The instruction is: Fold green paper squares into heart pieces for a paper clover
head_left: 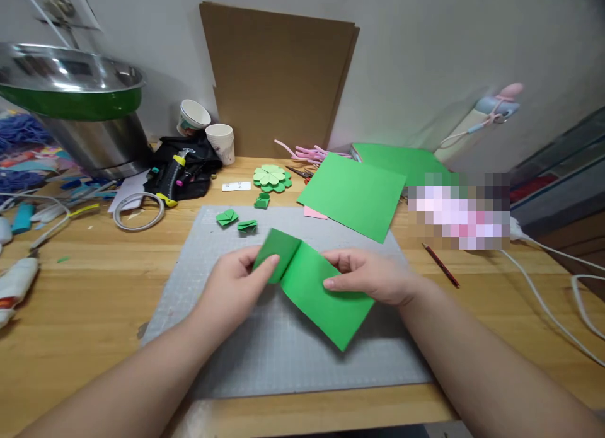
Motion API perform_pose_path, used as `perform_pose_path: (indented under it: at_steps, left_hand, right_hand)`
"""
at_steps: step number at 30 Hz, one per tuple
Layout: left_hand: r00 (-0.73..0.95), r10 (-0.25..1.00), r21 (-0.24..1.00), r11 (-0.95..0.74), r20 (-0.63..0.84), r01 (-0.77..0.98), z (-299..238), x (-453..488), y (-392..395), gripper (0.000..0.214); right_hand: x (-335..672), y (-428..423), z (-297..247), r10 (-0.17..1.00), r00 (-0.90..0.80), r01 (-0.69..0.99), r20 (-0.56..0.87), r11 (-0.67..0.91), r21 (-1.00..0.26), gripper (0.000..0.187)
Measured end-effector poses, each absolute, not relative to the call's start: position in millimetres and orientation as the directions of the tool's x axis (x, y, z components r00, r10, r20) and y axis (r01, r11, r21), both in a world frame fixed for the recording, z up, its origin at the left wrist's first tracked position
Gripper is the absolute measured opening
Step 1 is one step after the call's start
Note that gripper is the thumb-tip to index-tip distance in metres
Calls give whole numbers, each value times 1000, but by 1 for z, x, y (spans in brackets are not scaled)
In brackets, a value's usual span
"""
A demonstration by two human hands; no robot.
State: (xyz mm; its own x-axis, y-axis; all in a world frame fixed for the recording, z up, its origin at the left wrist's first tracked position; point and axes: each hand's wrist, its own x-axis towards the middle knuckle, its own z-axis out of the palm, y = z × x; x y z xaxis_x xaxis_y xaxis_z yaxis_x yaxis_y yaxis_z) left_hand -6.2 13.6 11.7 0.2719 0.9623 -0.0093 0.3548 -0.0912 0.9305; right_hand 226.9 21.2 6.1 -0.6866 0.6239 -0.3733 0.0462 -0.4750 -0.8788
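Observation:
Between my hands a creased piece of green paper (326, 299) is held up over the grey cutting mat (227, 368). My left hand (239, 277) pinches its smaller, darker-looking left panel, thumb on top. On the wider right panel, my right hand (363, 274) grips near the upper edge, thumb on the front and fingers behind. Beyond my left hand lie small folded green paper pieces (227, 217), several in all. Behind them rests a light and dark green paper clover (270, 176). A large green sheet (354, 195) overlaps the mat's back right corner, with a pink paper corner (315, 213) under it.
At the left stand a metal bowl-topped container (94, 123), a tape roll (138, 212), a yellow-black tool (172, 179) and a white glue gun (16, 287). Paper cups (220, 143) and a brown board (278, 79) are at the back. A pencil (440, 265) and white cables (539, 305) lie right.

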Motion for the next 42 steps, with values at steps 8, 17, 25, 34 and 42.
perform_pose_path:
  at_steps: [8,17,25,34,42]
  left_hand:
    - [356,911,521,-410,206,749,-1,-15,21,42]
    - [611,790,208,-606,49,767,-12,4,9,39]
    - [603,796,154,-602,46,783,-18,4,10,43]
    - [611,791,104,-610,24,786,-15,6,12,46]
    - [610,792,99,-610,28,786,-17,7,10,46]
  right_hand:
    - [252,39,4,739,-499,514,-452,-167,-841,18]
    - [266,42,2,878,-321,738,-355,-2,-674,9]
    - [272,21,0,889,-250,617,-384,-160,-771,14]
    - [271,2,-17,952,-201,743,-230,-4,-670,24]
    - [270,-11,-18,966,-177,774,-189,18,-634,24]
